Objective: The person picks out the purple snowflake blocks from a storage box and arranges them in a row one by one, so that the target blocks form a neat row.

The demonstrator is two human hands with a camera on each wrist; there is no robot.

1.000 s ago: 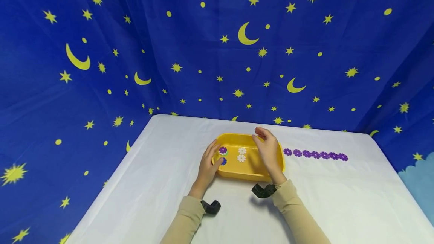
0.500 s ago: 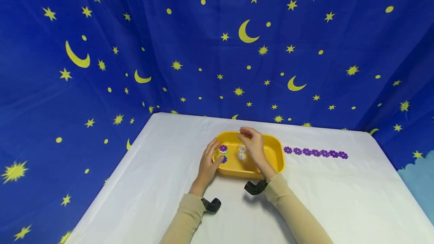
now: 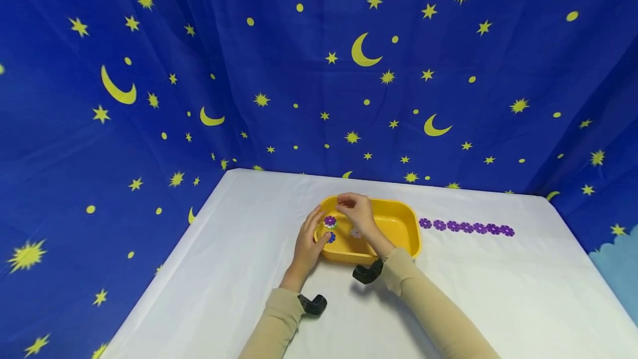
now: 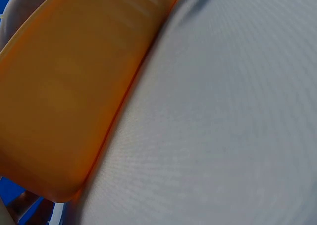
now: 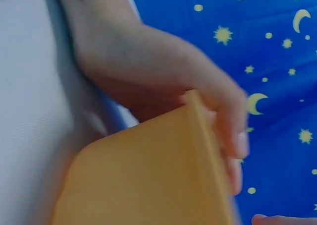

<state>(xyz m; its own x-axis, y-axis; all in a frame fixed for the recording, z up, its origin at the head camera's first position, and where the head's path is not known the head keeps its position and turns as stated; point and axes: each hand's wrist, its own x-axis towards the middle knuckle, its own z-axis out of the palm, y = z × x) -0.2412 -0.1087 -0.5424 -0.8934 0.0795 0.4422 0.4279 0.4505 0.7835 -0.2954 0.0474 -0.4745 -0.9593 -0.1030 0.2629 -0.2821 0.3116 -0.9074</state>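
My left hand [image 3: 305, 245] grips the left end of a yellow plastic tub [image 3: 397, 227], thumb over the rim and fingers along the outer wall. Beside that thumb lies a blue flower-shaped disc [image 3: 332, 237]. Behind it a purple flower disc [image 3: 330, 220] overlaps paler ones. My right hand [image 3: 360, 215] hovers over the tub's back half with loosely bent fingers; nothing shows between them. Below its palm is a white flower disc [image 3: 356, 232]. In the right wrist view, the right fingers [image 5: 232, 126] hang beyond the tub wall [image 5: 143, 170].
To the tub's right, several purple flower discs [image 3: 466, 227] lie in a row on the white tablecloth [image 3: 498, 292]. A blue curtain [image 3: 299, 71] with moons and stars stands behind the table and along its sides.
My right hand has moved left over the tub, from its right end toward the back left, and now covers one of the two white discs. The left hand stays at the tub's end.
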